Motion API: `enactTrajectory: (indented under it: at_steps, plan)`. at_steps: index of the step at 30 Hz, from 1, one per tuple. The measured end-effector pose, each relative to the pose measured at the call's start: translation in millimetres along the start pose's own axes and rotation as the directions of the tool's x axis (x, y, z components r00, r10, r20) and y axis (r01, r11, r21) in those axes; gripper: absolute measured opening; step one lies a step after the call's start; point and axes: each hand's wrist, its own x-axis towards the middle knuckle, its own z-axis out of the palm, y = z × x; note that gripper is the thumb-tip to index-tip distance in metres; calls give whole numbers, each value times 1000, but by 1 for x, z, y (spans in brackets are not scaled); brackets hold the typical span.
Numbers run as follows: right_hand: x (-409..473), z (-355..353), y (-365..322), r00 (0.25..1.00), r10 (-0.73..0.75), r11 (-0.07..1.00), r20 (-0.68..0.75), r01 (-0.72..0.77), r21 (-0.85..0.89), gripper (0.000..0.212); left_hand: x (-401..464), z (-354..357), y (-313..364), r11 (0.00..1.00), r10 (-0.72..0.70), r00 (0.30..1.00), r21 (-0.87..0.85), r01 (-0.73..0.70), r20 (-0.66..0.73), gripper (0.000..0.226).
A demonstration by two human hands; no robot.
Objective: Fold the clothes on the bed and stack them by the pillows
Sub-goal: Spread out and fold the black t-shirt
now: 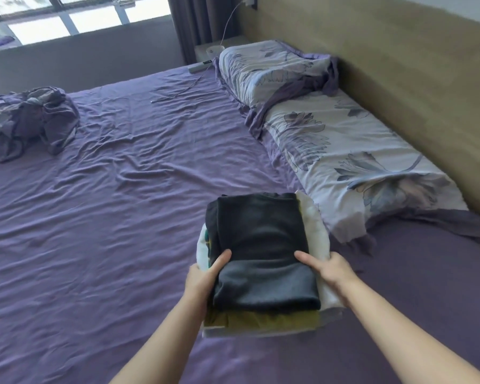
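A stack of folded clothes [263,259] sits between my hands, just left of the near floral pillow [358,167]. A dark grey garment lies on top, an olive piece and white pieces show beneath it. My left hand [205,278] grips the stack's left side, thumb on top. My right hand [330,270] grips its right side, thumb on the dark garment. Whether the stack rests on the purple bed sheet [108,217] or hangs just above it, I cannot tell. A second floral pillow [269,70] lies farther along the wooden headboard [413,79].
A crumpled purple and grey bundle of bedding [28,120] lies at the far left of the bed. A thin cable [178,92] and a remote [197,66] lie near the far pillow. A small bedside table [219,47], a curtain and a window ledge stand beyond.
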Motion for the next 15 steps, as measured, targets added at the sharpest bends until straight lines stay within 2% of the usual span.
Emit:
enactTrajectory:
  at_steps: [7, 11, 15]
  plan:
    - [-62, -62, 3, 998, -34, 997, -44, 38, 72, 48, -63, 28, 6, 997, 68, 989, -29, -65, 134, 93]
    - [-92, -110, 17, 996, 22, 995, -89, -13, 100, 70, -92, 66, 7, 996, 85, 977, -33, -80, 198, 90]
    - [-124, -167, 31, 986, 51, 990, -161, -30, 136, 76, -129, 116, 11, 995, 103, 954, -32, -98, 282, 90]
